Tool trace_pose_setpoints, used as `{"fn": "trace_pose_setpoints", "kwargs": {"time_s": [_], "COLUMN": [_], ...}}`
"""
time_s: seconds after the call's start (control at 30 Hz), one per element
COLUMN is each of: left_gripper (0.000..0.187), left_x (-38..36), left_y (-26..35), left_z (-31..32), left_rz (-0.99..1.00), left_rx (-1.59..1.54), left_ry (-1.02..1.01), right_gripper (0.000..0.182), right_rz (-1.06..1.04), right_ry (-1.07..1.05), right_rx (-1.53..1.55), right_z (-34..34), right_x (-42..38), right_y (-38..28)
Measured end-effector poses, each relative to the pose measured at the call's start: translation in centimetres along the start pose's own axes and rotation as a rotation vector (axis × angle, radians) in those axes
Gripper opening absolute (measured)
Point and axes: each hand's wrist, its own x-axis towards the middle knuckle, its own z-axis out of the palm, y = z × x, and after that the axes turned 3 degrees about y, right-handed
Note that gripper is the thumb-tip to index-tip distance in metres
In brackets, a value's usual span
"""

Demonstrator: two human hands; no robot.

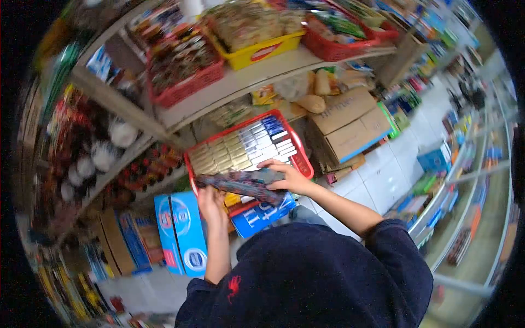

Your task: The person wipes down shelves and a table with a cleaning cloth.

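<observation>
A dark, patterned cloth [240, 185] is stretched between my two hands, bunched and slightly blurred. My left hand [210, 203] has its fingers closed on the cloth's left end. At the other end, my right hand [285, 177] grips it with fingers and thumb. Directly beneath is a red plastic basket [302, 156], filled with rows of small packs [235, 150] in gold, silver, white and blue. The cloth hides part of the near rows, where some yellow and orange packs show.
Blue cartons [180, 232] stand at the left, near a blue box [262, 218] below the basket. A brown cardboard box [353, 123] sits to the right. The wooden shelf [257, 76] above carries red and yellow baskets. A glass display case [465, 218] lines the right side.
</observation>
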Motion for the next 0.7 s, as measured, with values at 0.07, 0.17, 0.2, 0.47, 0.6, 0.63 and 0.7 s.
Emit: {"fn": "trace_pose_setpoints", "kwargs": {"time_s": [0.07,0.17,0.2,0.47,0.6,0.63,0.7], "left_gripper": [0.008,0.01,0.012,0.009,0.011,0.012,0.013], "left_x": [-0.9,-4.6,-6.1,-13.9,-18.4,-20.5,-24.5], "left_y": [-2.4,-4.7,-6.0,-11.7,-18.5,-18.8,-20.6], "left_z": [1.2,3.8,4.6,14.3,19.8,21.8,25.5], "left_rz": [-0.234,-0.527,-0.569,-0.708,-0.8,-0.826,-0.832], "left_rx": [0.06,0.288,0.304,0.383,0.474,0.515,0.572], "left_ry": [-0.129,-0.426,-0.489,-0.784,-1.043,-1.049,-1.104], "right_gripper": [0.042,0.032,0.032,0.051,0.055,0.051,0.052], "right_rz": [0.281,0.458,0.443,0.659,0.521,0.535,0.474], "right_ry": [0.326,0.683,0.707,0.802,0.879,0.999,1.107], "right_rx": [0.292,0.774,0.761,1.046,0.193,0.287,0.379], "right_z": [-1.5,-2.7,-3.1,-7.7,-12.8,-14.4,-17.7], "right_x": [-2.1,-4.8,-5.7,-14.2,-22.6,-24.6,-29.2], "right_y": [-2.5,-4.4,-4.3,-3.5,0.0,-0.9,-1.1]}}
